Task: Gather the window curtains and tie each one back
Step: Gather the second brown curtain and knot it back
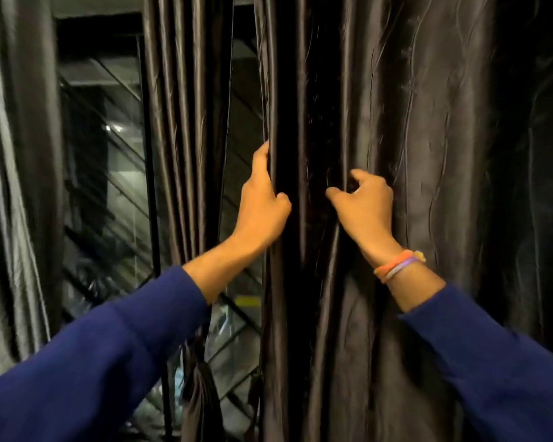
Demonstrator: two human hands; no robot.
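Dark shiny curtain hangs in long pleats across the right half of my view, top to bottom, its left edge near center frame. My left hand grips that left edge, fingers tucked behind the fabric, thumb curled over the front fold. My right hand sits just to the right of it, a dark fold between the two, fingers and thumb curled in and pinching a pleat; fingertips partly buried in the cloth. Both hands at about the same height, mid-frame, near each other but not touching. Fabric between them is bunched and in deep shadow, detail hard to read. Right wrist carries a stack of bracelets, orange, pale and purple. Blue sleeves on both arms, pushed back off the wrists. Left of the held curtain a second curtain hangs in tight narrow pleats, and it looks gathered into a bundle low down, though I cannot tell what holds it. Between and left of those is the window, glass with diagonal bars behind it and a small bright light spot showing through. A third curtain, greyer, hangs at the far left edge. Small yellow patch visible through the glass below my left forearm, too blurred to identify.
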